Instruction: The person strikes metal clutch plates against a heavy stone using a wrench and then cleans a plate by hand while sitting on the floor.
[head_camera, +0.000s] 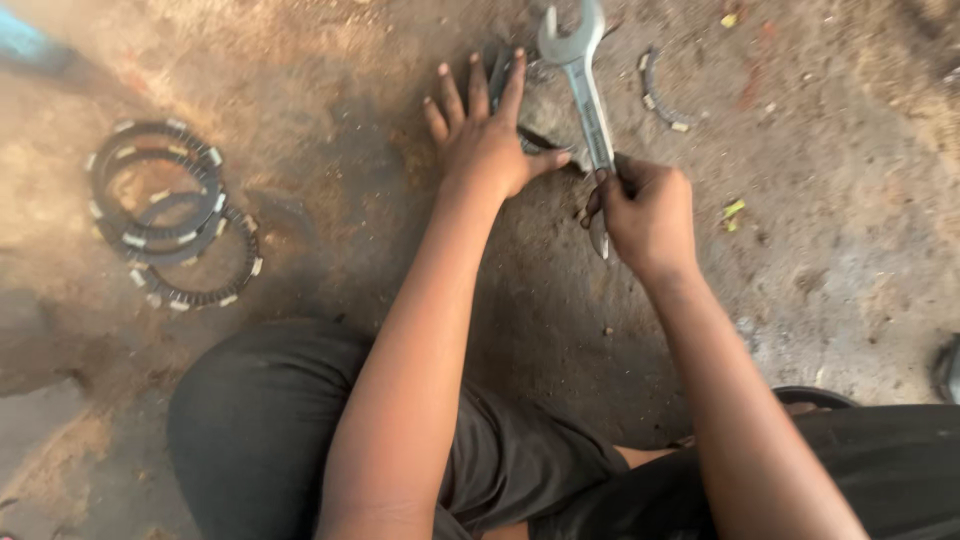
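Observation:
My right hand grips the lower shaft of a long silver open-ended wrench, whose jaw points away from me near the top edge. My left hand lies flat on the dirty concrete floor, fingers spread, pressing down on a dark toothed ring that is mostly hidden under the fingers and palm. The wrench shaft passes just right of my left thumb.
A stack of several dark friction rings with pale tabs lies on the floor at the left. A broken ring piece sits right of the wrench. My knees in dark shorts fill the bottom. Something blue shows top left.

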